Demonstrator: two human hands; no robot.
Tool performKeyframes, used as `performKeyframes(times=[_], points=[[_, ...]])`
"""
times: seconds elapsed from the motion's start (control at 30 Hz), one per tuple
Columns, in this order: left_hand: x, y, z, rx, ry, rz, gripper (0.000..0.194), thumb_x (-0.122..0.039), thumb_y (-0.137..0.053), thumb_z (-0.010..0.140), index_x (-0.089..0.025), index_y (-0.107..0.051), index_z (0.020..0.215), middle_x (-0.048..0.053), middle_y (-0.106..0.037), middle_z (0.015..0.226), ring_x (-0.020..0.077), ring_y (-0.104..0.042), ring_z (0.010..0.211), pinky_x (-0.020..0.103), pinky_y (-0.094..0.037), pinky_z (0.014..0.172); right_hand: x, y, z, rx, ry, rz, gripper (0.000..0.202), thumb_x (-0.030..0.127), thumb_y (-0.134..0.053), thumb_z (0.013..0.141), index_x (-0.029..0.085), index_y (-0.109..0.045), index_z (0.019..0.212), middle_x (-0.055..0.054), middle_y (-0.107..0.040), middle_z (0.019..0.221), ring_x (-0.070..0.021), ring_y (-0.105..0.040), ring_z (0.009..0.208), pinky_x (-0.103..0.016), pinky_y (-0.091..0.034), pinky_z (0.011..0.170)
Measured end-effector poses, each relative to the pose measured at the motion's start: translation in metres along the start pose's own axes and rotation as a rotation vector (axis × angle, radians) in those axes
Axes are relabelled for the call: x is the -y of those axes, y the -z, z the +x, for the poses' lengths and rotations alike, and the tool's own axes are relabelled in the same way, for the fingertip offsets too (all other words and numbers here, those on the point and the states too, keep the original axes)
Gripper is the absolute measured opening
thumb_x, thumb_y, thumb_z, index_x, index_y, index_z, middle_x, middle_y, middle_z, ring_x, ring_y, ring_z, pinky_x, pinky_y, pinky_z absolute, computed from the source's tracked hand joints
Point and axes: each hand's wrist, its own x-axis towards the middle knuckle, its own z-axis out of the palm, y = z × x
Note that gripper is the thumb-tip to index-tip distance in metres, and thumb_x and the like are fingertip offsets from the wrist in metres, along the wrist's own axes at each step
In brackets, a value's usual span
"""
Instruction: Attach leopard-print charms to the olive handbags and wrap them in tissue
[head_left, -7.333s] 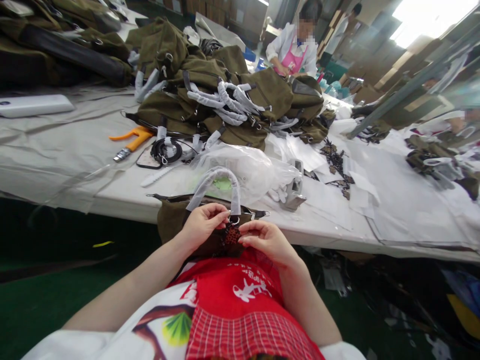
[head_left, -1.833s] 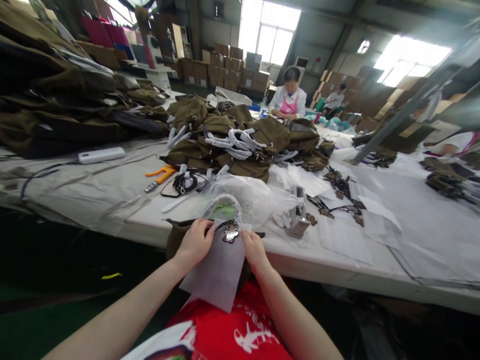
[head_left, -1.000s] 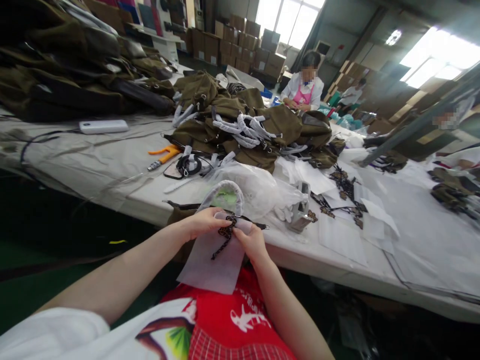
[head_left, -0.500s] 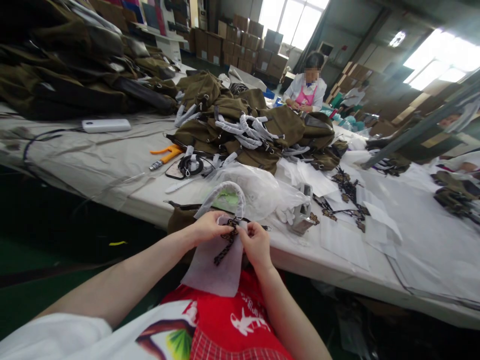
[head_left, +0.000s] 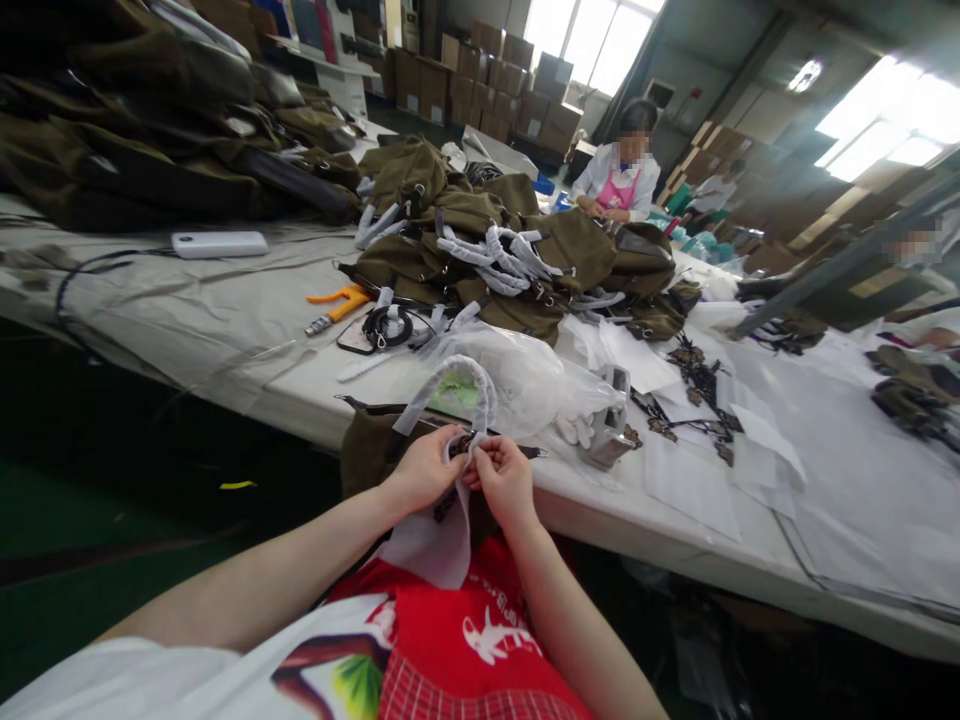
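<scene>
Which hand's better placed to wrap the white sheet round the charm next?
Left, probably. The left hand already pinches the white sheet at its top edge; the right hand pinches the dark charm beside it.

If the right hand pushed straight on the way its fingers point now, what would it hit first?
The right hand points up and left, toward the left hand. It would most likely meet the white wrapping sheet both hands pinch, then the left fingertips; depth there is hard to judge.
</scene>
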Motion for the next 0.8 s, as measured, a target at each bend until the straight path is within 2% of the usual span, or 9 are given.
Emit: performKeyframes(times=[0.2,0.33,0.4,0.5,0.63,0.8], points=[[-0.007,0.001,-0.009,0.039,-0.01,0.082,0.03,-0.026,-0.056,0.078,-0.016,-0.061,0.106,0.009,-0.071,0.097,0.0258,-0.066,0.089,0.036,-0.05,0.083,0.001,0.002,0.008,-0.024,-0.111,-0.069,0.021,0.038,-0.065,0.073,0.018,-0.056,0.076,0.003,-0.064,0.055,-0.0129,-0.061,0.041,-0.018,-0.042,0.034],[-0.002,0.001,-0.009,0.003,-0.048,0.054,0.031,-0.031,-0.059,0.077,-0.017,-0.061,0.105,0.009,-0.071,0.097,0.0259,-0.066,0.09,0.037,-0.05,0.085,0.002,0.008,0.01,-0.004,-0.123,-0.216,0.028,0.044,-0.068,0.072,0.019,-0.055,0.069,0.002,-0.062,0.05,-0.013,-0.059,0.038,-0.018,-0.035,0.033],[0.001,0.008,-0.005,0.013,-0.068,-0.022,0.027,-0.029,-0.058,0.077,-0.017,-0.063,0.102,0.008,-0.072,0.096,0.0249,-0.066,0.091,0.037,-0.049,0.087,0.006,0.011,0.009,-0.026,-0.098,-0.368,0.034,0.048,-0.07,0.071,0.019,-0.055,0.064,0.002,-0.06,0.048,-0.0131,-0.058,0.037,-0.018,-0.035,0.035],[-0.001,0.024,0.002,0.115,-0.08,-0.102,0.028,-0.03,-0.06,0.076,-0.017,-0.064,0.101,0.008,-0.072,0.099,0.0249,-0.066,0.094,0.035,-0.049,0.089,0.011,0.009,0.01,-0.021,-0.038,-0.522,0.04,0.055,-0.068,0.073,0.018,-0.057,0.059,0.001,-0.059,0.048,-0.0136,-0.058,0.039,-0.02,-0.037,0.039],[-0.012,0.041,0.011,0.296,-0.117,-0.033,0.029,-0.034,-0.061,0.077,-0.016,-0.066,0.099,0.008,-0.072,0.098,0.0254,-0.065,0.093,0.033,-0.049,0.084,0.01,-0.003,0.013,0.105,-0.093,-0.352,0.038,0.053,-0.061,0.078,0.016,-0.063,0.069,0.002,-0.054,0.047,-0.0121,-0.051,0.037,-0.02,-0.033,0.036],[-0.014,0.052,0.016,0.343,-0.158,0.069,0.029,-0.034,-0.057,0.082,-0.017,-0.068,0.102,0.008,-0.073,0.102,0.0249,-0.065,0.095,0.031,-0.047,0.087,-0.002,-0.013,0.015,-0.004,0.011,-0.22,0.036,0.05,-0.06,0.077,0.017,-0.059,0.064,0.005,-0.047,0.047,-0.0095,-0.041,0.042,-0.02,-0.029,0.038]])
